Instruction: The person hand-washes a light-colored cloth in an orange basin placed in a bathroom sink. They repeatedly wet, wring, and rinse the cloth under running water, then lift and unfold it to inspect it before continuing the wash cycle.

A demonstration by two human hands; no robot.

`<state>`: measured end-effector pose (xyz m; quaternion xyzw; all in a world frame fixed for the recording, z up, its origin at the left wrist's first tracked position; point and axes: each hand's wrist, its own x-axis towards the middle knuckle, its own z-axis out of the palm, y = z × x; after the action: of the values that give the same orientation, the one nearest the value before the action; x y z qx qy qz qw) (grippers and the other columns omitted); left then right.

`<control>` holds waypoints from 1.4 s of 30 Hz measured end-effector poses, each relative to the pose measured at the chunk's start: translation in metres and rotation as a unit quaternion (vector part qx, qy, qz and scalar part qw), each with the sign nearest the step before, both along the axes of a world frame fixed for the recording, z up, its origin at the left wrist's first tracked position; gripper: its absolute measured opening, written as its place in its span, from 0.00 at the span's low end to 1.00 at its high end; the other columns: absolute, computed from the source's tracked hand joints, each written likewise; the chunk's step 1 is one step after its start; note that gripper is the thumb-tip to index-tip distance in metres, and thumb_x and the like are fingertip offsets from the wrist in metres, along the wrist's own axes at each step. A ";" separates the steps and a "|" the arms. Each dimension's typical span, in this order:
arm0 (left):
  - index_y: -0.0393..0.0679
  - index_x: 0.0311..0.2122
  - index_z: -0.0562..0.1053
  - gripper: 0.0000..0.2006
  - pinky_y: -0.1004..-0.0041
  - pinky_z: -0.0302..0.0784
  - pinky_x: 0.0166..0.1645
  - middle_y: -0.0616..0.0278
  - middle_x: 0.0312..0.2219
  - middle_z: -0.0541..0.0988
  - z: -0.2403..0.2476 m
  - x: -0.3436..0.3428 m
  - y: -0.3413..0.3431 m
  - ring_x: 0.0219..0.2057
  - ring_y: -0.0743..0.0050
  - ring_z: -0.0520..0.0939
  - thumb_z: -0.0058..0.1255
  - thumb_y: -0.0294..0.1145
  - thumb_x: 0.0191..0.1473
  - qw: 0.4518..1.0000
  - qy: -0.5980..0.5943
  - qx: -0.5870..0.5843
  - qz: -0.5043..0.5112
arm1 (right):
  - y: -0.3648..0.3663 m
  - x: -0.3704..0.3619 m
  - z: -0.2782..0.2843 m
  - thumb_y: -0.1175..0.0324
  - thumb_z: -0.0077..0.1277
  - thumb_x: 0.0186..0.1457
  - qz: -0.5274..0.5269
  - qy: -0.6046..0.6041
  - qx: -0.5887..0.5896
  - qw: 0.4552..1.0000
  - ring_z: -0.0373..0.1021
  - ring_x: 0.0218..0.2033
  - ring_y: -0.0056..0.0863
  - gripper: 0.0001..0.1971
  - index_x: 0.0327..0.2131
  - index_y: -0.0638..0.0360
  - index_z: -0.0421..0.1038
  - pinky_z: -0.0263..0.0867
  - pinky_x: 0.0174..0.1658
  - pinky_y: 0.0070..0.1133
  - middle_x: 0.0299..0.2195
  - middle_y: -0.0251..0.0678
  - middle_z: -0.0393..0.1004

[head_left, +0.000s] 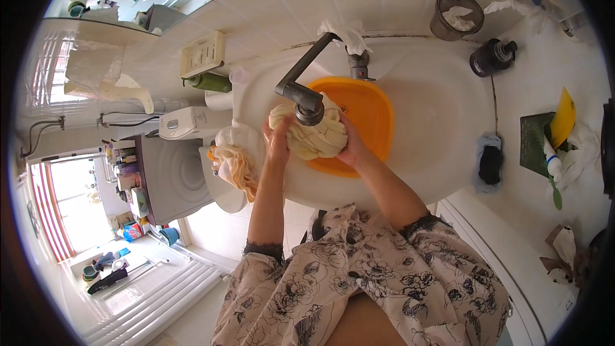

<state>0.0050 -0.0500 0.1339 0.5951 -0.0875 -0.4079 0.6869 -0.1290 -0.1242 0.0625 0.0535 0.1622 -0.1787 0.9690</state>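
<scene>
Both my hands squeeze a twisted, bunched cream cloth (312, 136) over an orange plastic basin (368, 112) that sits inside a white sink (442, 122). My left hand (277, 143) grips the cloth's left side. My right hand (350, 147) grips its right side, above the basin's near rim. A dark grey tap spout (306, 99) reaches out over the cloth and hides its top middle.
Another cream and orange cloth (236, 163) lies on the sink's left rim. A black pump bottle (492, 56) and a grey cup (456, 15) stand behind the sink at right. A black rag (491, 163) lies at right. A green bottle (210, 82) and soap dish (203, 53) are at left.
</scene>
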 end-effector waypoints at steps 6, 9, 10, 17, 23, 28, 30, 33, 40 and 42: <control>0.43 0.53 0.58 0.29 0.61 0.66 0.51 0.53 0.46 0.67 -0.068 -0.002 0.008 0.47 0.57 0.70 0.48 0.45 0.47 0.976 0.155 -0.070 -0.135 | -0.011 -0.011 -0.001 0.52 0.33 0.56 0.094 -0.094 0.020 0.991 0.66 0.45 0.33 0.22 0.49 0.54 0.61 0.63 0.49 0.31 0.45 0.38 0.67; 0.43 0.52 0.60 0.29 0.60 0.65 0.52 0.52 0.47 0.67 -0.063 -0.008 0.008 0.48 0.55 0.69 0.49 0.44 0.45 0.952 0.217 -0.054 -0.207 | -0.009 -0.018 -0.002 0.53 0.33 0.57 0.102 -0.204 0.008 0.974 0.67 0.43 0.32 0.21 0.48 0.54 0.61 0.64 0.48 0.29 0.43 0.37 0.68; 0.43 0.50 0.61 0.27 0.61 0.66 0.52 0.52 0.46 0.68 -0.054 -0.011 0.004 0.47 0.56 0.70 0.50 0.42 0.45 0.948 0.219 -0.056 -0.226 | -0.009 -0.021 -0.001 0.53 0.33 0.57 0.112 -0.202 0.023 0.973 0.67 0.43 0.31 0.21 0.48 0.54 0.61 0.64 0.48 0.29 0.43 0.36 0.68; 0.42 0.37 0.71 0.15 0.70 0.70 0.45 0.63 0.34 0.75 -0.023 -0.015 -0.042 0.38 0.70 0.75 0.56 0.24 0.39 0.966 -0.052 -0.033 -0.252 | -0.016 -0.027 -0.006 0.40 0.33 0.52 0.109 -0.106 0.039 0.988 0.62 0.49 0.33 0.30 0.51 0.48 0.58 0.59 0.50 0.38 0.50 0.37 0.61; 0.40 0.30 0.72 0.09 0.72 0.70 0.43 0.65 0.28 0.75 -0.034 -0.026 -0.038 0.33 0.74 0.75 0.55 0.22 0.38 0.966 -0.212 -0.069 -0.129 | -0.016 -0.018 0.001 0.35 0.34 0.49 0.094 -0.146 0.074 0.982 0.60 0.51 0.34 0.33 0.52 0.46 0.58 0.57 0.51 0.39 0.51 0.34 0.60; 0.40 0.33 0.70 0.11 0.71 0.71 0.42 0.63 0.31 0.75 -0.044 -0.052 -0.031 0.33 0.70 0.75 0.53 0.29 0.42 0.996 -0.032 -0.079 -0.008 | -0.008 0.011 -0.013 0.43 0.36 0.51 -0.122 -0.152 0.076 0.978 0.62 0.48 0.31 0.26 0.47 0.49 0.62 0.60 0.50 0.32 0.48 0.37 0.63; 0.39 0.37 0.69 0.14 0.67 0.71 0.43 0.59 0.34 0.75 -0.045 -0.047 -0.027 0.35 0.65 0.75 0.46 0.37 0.46 0.983 0.111 -0.141 0.039 | -0.006 0.015 -0.008 0.52 0.37 0.54 -0.142 -0.140 0.049 0.979 0.62 0.47 0.31 0.19 0.45 0.49 0.64 0.60 0.50 0.29 0.47 0.39 0.63; 0.38 0.41 0.67 0.21 0.61 0.71 0.45 0.54 0.38 0.74 -0.035 -0.045 -0.028 0.38 0.58 0.75 0.36 0.45 0.50 0.958 0.220 -0.171 0.072 | -0.011 0.012 0.010 0.65 0.48 0.48 -0.210 0.053 -0.030 0.976 0.63 0.45 0.31 0.13 0.40 0.53 0.66 0.62 0.48 0.29 0.42 0.37 0.65; 0.37 0.42 0.66 0.24 0.57 0.70 0.47 0.51 0.40 0.72 -0.049 -0.011 -0.037 0.41 0.54 0.74 0.34 0.49 0.51 0.883 0.461 -0.007 -0.090 | -0.019 -0.004 0.010 0.81 0.52 0.34 -0.222 0.213 -0.500 0.810 0.63 0.43 0.33 0.13 0.28 0.57 0.67 0.59 0.49 0.27 0.40 0.36 0.65; 0.39 0.40 0.68 0.21 0.61 0.71 0.45 0.53 0.39 0.73 -0.046 -0.002 -0.044 0.40 0.57 0.74 0.38 0.48 0.51 0.848 0.493 -0.031 -0.190 | -0.020 -0.012 0.030 0.81 0.53 0.32 -0.213 0.255 -0.623 0.708 0.64 0.41 0.35 0.12 0.25 0.56 0.67 0.59 0.48 0.28 0.38 0.36 0.66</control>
<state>0.0026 -0.0944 0.0878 0.2657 0.1389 -0.7675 0.5666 -0.1410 -0.1441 0.0930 -0.5773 0.2394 -0.4476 0.6396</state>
